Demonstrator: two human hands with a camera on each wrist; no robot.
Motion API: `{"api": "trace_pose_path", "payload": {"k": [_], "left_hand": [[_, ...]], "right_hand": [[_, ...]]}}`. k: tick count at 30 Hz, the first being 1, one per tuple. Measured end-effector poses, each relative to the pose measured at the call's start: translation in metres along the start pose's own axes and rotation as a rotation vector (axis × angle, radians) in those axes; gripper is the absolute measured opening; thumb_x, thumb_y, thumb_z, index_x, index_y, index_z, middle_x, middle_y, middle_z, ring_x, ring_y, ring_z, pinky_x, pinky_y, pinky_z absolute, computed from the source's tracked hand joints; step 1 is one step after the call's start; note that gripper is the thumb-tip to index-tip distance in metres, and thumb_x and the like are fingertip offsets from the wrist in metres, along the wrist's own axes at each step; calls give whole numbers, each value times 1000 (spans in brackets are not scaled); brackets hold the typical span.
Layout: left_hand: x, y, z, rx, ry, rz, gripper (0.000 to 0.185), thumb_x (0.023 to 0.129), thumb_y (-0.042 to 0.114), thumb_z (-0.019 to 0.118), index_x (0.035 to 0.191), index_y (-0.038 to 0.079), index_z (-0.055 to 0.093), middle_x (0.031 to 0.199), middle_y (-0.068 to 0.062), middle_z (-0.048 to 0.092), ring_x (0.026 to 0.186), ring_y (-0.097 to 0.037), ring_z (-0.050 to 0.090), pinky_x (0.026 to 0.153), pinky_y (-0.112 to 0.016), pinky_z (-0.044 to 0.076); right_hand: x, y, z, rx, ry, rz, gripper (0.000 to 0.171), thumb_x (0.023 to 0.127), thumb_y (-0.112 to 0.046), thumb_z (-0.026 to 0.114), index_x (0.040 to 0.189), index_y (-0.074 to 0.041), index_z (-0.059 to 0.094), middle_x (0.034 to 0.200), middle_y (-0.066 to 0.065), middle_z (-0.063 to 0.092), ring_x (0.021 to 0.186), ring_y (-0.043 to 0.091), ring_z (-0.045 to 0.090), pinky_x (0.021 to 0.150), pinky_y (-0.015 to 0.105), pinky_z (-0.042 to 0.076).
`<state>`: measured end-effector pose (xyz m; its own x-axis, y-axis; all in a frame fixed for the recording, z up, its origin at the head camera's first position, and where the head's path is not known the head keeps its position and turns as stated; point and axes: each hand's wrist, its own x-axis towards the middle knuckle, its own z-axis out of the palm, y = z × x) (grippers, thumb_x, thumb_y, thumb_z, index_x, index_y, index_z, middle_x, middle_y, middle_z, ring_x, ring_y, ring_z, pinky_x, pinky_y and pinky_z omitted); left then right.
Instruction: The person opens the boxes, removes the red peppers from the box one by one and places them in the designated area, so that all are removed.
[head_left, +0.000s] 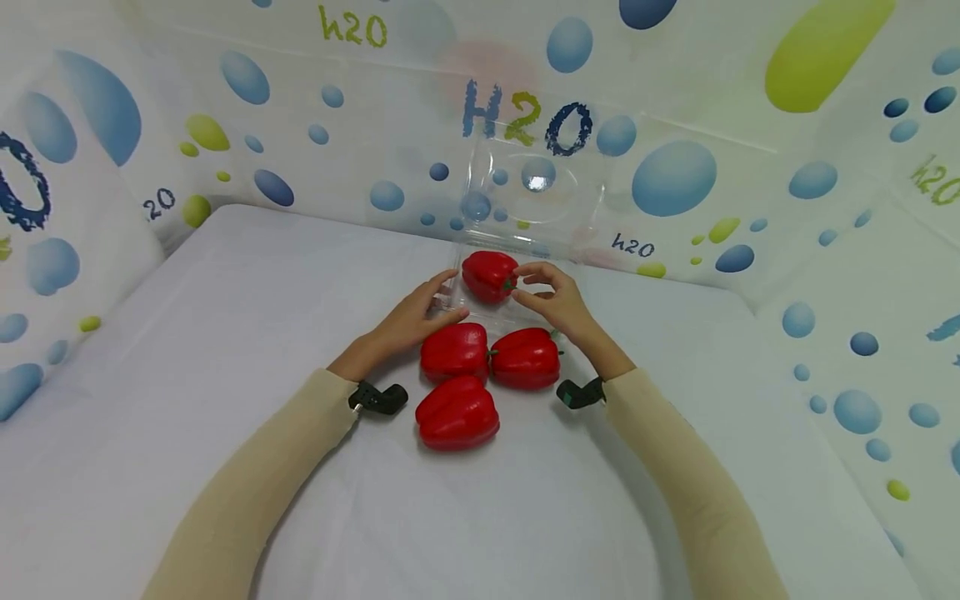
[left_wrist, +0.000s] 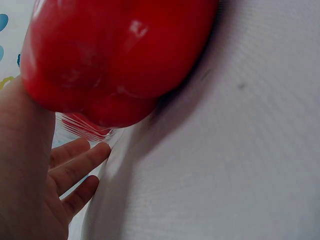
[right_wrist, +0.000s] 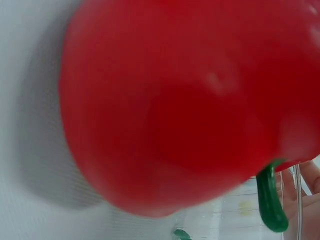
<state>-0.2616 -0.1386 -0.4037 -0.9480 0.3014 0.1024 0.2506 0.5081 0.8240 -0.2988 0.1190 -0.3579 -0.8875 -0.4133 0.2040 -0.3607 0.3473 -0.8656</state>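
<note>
A red bell pepper (head_left: 486,277) lies in a clear plastic container (head_left: 517,312), its green stem toward the right. My left hand (head_left: 411,321) is at the container's left side, thumb near the front edge; its fingers (left_wrist: 75,170) look fairly straight in the left wrist view. By the stem end of that pepper is my right hand (head_left: 557,304), fingers bent and spread apart; contact is hard to tell. In front of the container lie a left pepper (head_left: 454,353), a right pepper (head_left: 527,360) and a nearest pepper (head_left: 457,414).
The container's transparent lid (head_left: 536,187) stands raised against the patterned backdrop (head_left: 360,125). White cloth (head_left: 337,508) covers the table. Dark wrist devices (head_left: 384,398) sit at both cuffs, close to the front peppers.
</note>
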Motion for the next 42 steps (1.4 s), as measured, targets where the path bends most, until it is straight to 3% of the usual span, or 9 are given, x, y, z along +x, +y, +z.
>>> {"api": "trace_pose_path", "payload": {"k": [11,31,42], "left_hand": [[1,-1,1,-5,4,2,76,93,40,63,154,22,23,145,-15,44,128,-34,49,105,-53,42],[0,-1,1,12,2,4,76,93,40,62,155,21,22,145,-16,43,129,-35,48,106,-54,41],[0,0,1,24,4,0,76,93,41,62,155,24,22,145,-15,43,129,-35,48,106,-54,41]], "right_hand": [[6,2,-2,-46,-21,37,38,90,-13,69,125,-3,58,136,14,47,126,40,44,99,48,47],[15,5,1,-101,-82,28,51,89,-12,70,137,-9,52,143,13,41,131,38,38,100,48,48],[19,8,1,-157,-162,6,64,91,-17,69,149,-19,41,150,7,39,135,28,35,104,52,43]]}}
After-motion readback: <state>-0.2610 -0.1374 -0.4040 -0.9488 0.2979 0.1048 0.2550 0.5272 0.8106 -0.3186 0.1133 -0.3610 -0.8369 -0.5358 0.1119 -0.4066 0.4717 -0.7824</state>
